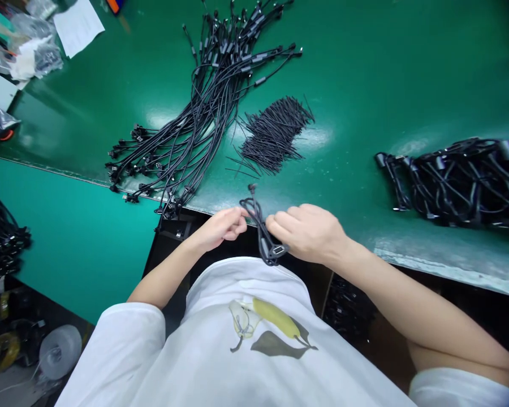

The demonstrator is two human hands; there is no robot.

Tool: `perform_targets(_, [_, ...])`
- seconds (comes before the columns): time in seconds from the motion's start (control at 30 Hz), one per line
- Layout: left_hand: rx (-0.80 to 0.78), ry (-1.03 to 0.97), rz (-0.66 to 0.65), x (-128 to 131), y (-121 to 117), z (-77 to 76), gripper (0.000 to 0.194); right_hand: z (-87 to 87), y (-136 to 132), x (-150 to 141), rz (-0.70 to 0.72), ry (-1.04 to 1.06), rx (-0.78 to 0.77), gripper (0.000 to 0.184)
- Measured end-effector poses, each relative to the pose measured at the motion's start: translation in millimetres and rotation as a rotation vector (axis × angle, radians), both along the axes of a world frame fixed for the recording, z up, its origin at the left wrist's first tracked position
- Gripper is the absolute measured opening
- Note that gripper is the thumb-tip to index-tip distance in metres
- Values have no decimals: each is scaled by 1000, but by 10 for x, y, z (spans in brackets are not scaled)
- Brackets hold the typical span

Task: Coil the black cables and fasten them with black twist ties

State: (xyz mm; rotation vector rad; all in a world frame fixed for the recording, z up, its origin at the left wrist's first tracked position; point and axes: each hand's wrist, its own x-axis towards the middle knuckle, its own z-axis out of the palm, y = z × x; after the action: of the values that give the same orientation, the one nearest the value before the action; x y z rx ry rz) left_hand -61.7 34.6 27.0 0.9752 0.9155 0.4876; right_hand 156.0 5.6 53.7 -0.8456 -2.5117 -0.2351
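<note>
A black cable [261, 226], folded into a small looped bundle, hangs between my two hands just off the table's front edge. One dark plug sticks up from its top, and a flat connector with a pale opening shows at its lower end. My left hand [227, 227] is closed, with thumb and forefinger pinched at the upper left of the loops. From the other side my right hand [307, 233] is closed in a fist against the middle of the bundle. Its fingertips are hidden, so any thin tie in either grip cannot be made out.
Beyond my hands, short black ties [275, 133] lie in a pile on the green table [385, 73]. Long loose cables [207, 113] are heaped to its left. Bundled cables [462, 181] form a row at the right. Paper [78, 27] and plastic bags sit far left.
</note>
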Motion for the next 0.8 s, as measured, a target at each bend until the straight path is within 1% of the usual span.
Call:
perform_targets(0.03, [80, 24, -43, -5, -36, 28, 60, -48, 11, -16, 10, -13, -48, 28])
perform_targets(0.07, [208, 74, -69, -5, -69, 56, 54, -103, 26, -27, 6, -9, -125, 29])
perform_targets(0.1, [370, 147, -90, -1, -101, 76, 46, -157, 45, -30, -17, 15, -230, 29])
perform_targets(0.17, [691, 317, -180, 12, -161, 72, 33, -238, 98, -2, -84, 112, -503, 27])
perform_targets(0.2, [813, 383, -253, 16, -188, 47, 34, -255, 125, 26, -116, 183, -650, 27])
perform_targets(0.23, [896, 424, -327, 17, -212, 9, 38, -255, 148, 58, -139, 265, -788, 29])
perform_targets(0.27, [943, 439, -388, 15, -230, -34, 42, -241, 162, 88, -155, 350, -908, 32])
perform_targets(0.3, [958, 428, -419, 10, -241, -77, 44, -216, 165, 110, -170, 426, -998, 35])
perform_targets(0.33, [947, 397, -419, 3, -243, -113, 43, -188, 156, 120, -184, 491, -1050, 37])
perform_targets(0.37, [911, 348, -386, -1, -238, -139, 38, -160, 137, 117, -190, 535, -1067, 38])
perform_targets(0.43, [757, 198, -239, 6, -212, -159, 27, -125, 82, 72, -174, 554, -1018, 39])
perform_targets(0.47, [649, 104, -154, 24, -196, -156, 25, -121, 52, 35, -162, 535, -949, 38])
perform_targets(0.5, [535, 12, -79, 51, -182, -150, 30, -126, 24, -7, -162, 501, -846, 38])
perform_targets(0.57, [330, -141, 16, 137, -168, -137, 50, -154, -25, -98, -221, 381, -570, 37])
perform_targets(0.63, [205, -233, 83, 248, -175, -136, 63, -190, -66, -193, -349, 211, -302, 35])
perform_targets(0.67, [173, -259, 130, 306, -185, -138, 65, -209, -86, -243, -418, 131, -216, 32])
perform_targets(0.7, [154, -274, 188, 363, -197, -142, 67, -227, -107, -297, -469, 77, -175, 29])
perform_targets(0.73, [146, -278, 250, 415, -210, -144, 69, -246, -130, -353, -499, 55, -173, 28])
perform_targets(0.8, [152, -265, 350, 504, -236, -144, 66, -290, -181, -471, -511, 86, -217, 37])
